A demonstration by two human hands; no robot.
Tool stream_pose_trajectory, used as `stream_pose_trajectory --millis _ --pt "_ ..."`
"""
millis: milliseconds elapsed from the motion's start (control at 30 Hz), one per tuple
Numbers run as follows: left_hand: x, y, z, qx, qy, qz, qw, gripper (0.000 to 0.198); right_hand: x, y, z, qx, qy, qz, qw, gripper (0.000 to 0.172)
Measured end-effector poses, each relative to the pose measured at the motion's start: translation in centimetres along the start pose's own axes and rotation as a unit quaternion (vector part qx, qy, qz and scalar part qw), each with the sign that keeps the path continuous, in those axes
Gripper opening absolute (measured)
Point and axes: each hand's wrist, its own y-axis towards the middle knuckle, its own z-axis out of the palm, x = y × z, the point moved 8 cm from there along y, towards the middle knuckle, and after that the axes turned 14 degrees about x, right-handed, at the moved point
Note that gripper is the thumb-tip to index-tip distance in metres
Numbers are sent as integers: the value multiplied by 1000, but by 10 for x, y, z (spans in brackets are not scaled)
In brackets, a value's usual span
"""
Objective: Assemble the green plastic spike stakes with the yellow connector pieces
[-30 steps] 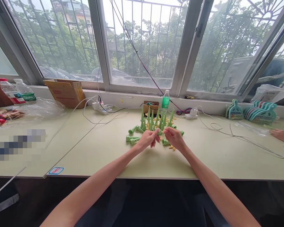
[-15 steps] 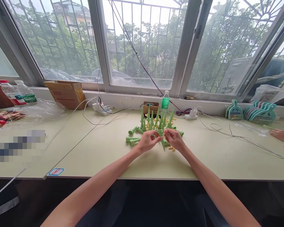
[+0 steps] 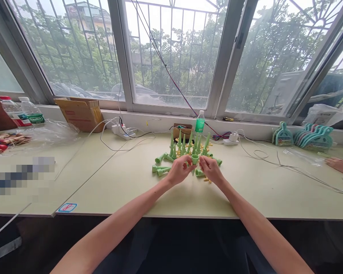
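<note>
Between thumb and fingers, my left hand (image 3: 180, 169) holds a green plastic cone (image 3: 194, 158), its open wide end up and its tip pointing down. My right hand (image 3: 212, 169) is pinched closed at the right side of that cone; what its fingertips hold, if anything, is too small and hidden to make out. Just behind my hands, several green spikes (image 3: 172, 145) stand upright on the table. More green cones (image 3: 161, 168) lie on their sides to the left. Small yellow pieces (image 3: 208, 180) are scattered among them and by my right hand.
A green-labelled bottle (image 3: 199, 122) and a small brown box (image 3: 183, 132) stand behind the spikes. Power strips (image 3: 122, 131) and white cables (image 3: 270, 161) run along the table. Teal hangers (image 3: 314, 136) are at right, near another person's hand (image 3: 339, 166). A cardboard box (image 3: 79, 115) stands at left.
The cone in my left hand has turned so its open end now faces up. My right fingers remain close beside it; the yellow bit seen at their tips before is no longer clearly visible.
</note>
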Motion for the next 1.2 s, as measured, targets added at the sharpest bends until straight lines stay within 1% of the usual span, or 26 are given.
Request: stream_pose_trajectory --millis 100,200,300,400,533,633,733,833,933,1200 --pt "2 0 1 -4 -5 -4 1000 30 -2 0 -3 -18 16 -2 1000 45" --pt "5 1 3 3 -20 -11 1000 32 -2 -1 -5 -29 38 0 999 44" --pt "8 1 5 15 -49 -36 998 37 0 -2 -5 -26 58 1 998 44" --pt "12 0 9 36 -108 -68 991 43 2 -2 -5 -24 64 -6 998 44" --pt "17 1 16 70 -208 -95 971 53 3 -1 -4 -19 54 -16 998 43" --pt "19 0 19 76 -282 -116 949 63 2 -1 -2 -6 49 -20 999 42" --pt "21 0 20 79 -329 -141 930 69 1 -1 0 8 55 -28 998 41" --pt "22 -1 22 88 -352 -155 919 70 0 -1 1 18 62 -35 997 39" --pt "21 -2 23 97 -361 -156 914 69 -1 -1 1 22 65 -39 997 37" --pt "21 -2 22 108 -350 -143 919 62 -1 -1 1 34 64 -26 997 38"
